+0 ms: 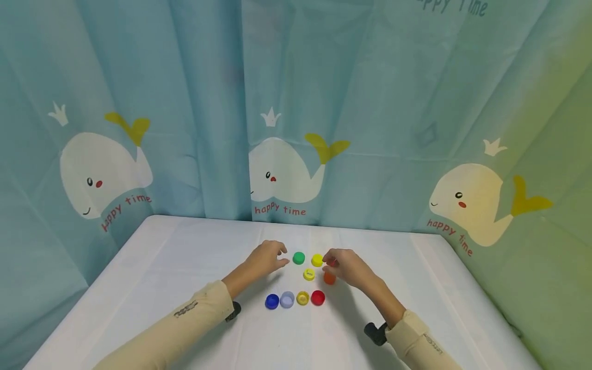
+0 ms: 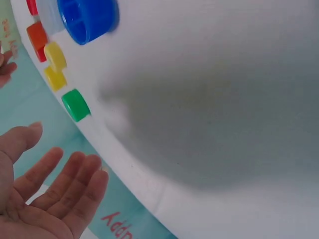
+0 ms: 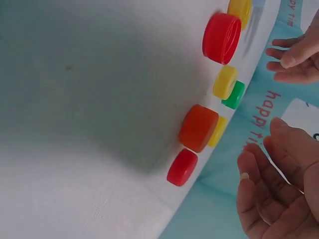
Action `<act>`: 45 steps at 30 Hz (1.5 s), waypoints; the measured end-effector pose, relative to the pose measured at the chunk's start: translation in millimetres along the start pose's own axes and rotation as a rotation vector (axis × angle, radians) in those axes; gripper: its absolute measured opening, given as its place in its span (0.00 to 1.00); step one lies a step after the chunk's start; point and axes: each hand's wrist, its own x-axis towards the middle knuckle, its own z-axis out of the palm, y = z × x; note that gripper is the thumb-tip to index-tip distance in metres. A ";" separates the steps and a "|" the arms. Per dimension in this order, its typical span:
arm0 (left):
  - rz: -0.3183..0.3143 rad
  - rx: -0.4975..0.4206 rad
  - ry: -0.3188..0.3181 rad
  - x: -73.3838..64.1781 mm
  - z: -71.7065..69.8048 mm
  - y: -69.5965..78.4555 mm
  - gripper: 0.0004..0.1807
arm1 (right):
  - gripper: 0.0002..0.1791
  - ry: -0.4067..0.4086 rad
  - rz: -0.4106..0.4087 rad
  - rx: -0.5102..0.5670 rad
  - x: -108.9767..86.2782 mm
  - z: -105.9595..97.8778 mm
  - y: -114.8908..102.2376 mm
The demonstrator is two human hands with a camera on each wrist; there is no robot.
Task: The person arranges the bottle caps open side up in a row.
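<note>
Your left hand (image 1: 265, 258) hangs just beside the green cap (image 1: 298, 258), thumb and fingers apart, with nothing between them. Your right hand (image 1: 352, 268) is by the orange cap (image 3: 198, 128) and the far red cap (image 3: 182, 168), its fingers loosely bent, the thumb apart from them, holding nothing. The head view hides part of both caps behind that hand, so contact is hard to judge there, though the right wrist view shows a gap. Between your hands, the far yellow cap (image 1: 317, 260) and the printed yellow cap (image 1: 309, 274) lie on the white table (image 1: 277, 339). Nearer you, a row runs from the blue cap (image 1: 272, 301) through the pale cap (image 1: 287, 299) and near yellow cap (image 1: 302, 298) to the near red cap (image 1: 318, 297).

The far caps sit close, so a careless sweep of your right fingers could knock orange into red or yellow. A low left thumb could nudge the green one away. Dragging either wrist back low could scatter the row.
</note>
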 end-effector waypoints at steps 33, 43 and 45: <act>-0.189 0.029 -0.188 54.7 8.9 3.0 0.17 | 0.22 -0.217 0.126 -0.057 73.0 26.4 -10.7; -0.151 0.111 -0.242 52.1 8.4 6.3 0.19 | 0.20 -0.184 0.068 -0.102 71.5 31.8 -12.0; -0.149 0.122 -0.252 52.4 9.3 6.0 0.20 | 0.19 -0.176 0.054 -0.110 71.6 32.5 -10.6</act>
